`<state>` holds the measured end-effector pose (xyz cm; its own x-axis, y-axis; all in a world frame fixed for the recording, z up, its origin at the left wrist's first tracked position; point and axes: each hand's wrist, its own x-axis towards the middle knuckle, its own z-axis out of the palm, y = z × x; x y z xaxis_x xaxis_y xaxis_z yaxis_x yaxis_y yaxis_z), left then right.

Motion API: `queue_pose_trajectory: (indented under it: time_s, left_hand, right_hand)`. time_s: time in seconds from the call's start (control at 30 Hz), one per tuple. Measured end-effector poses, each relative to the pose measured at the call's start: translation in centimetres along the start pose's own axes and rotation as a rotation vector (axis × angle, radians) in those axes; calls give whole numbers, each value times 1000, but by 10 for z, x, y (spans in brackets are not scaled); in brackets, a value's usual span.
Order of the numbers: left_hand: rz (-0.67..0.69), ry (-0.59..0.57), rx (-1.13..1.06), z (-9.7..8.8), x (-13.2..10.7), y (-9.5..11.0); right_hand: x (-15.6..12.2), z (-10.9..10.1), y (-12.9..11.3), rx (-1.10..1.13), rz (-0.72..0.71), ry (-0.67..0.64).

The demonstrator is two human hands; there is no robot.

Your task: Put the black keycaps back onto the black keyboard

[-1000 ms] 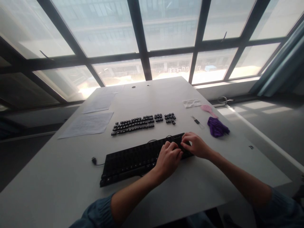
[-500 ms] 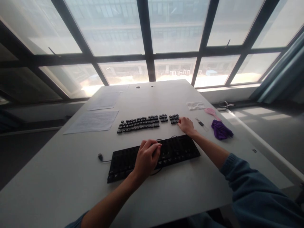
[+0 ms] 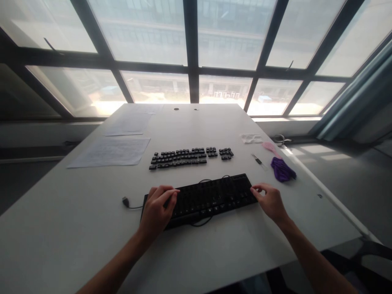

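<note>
A black keyboard (image 3: 211,200) lies slightly slanted across the near part of the table, many of its keys removed. Over its left end is my left hand (image 3: 159,206), thumb and fingers pressed together; whatever lies between the tips is too small to make out. My right hand (image 3: 271,200) is at the right edge of the keyboard in a pinch, and its fingertips seem to meet the corner there. Whether they hold anything is unclear. Beyond the keyboard, loose black keycaps (image 3: 180,157) are laid out in rows, with smaller groups (image 3: 226,153) at the right.
Paper sheets (image 3: 112,152) lie at the left. To the right are a keycap puller (image 3: 259,161), a white cloth (image 3: 251,139), a pink brush (image 3: 271,148) and a purple cloth (image 3: 283,170). A USB plug (image 3: 125,201) on its cable rests left of the keyboard.
My right hand has drawn back from the keycap group to the keyboard's right edge. My left hand has slid left, from mid-keyboard to its left end. The view has shifted slightly.
</note>
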<state>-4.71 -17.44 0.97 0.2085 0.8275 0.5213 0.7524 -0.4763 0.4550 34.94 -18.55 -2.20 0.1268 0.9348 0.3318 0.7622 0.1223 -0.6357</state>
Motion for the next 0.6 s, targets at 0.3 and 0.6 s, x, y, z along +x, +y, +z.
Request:
queue_pose_trajectory:
  time_s: [0.3, 0.6]
  left_hand:
    - [-33, 54, -18, -10, 0, -1]
    - [-47, 95, -5, -20, 2, 1]
  right_hand:
    - [-15, 8, -3, -170, -153, 50]
    - [-21, 18, -8, -256, -144, 121]
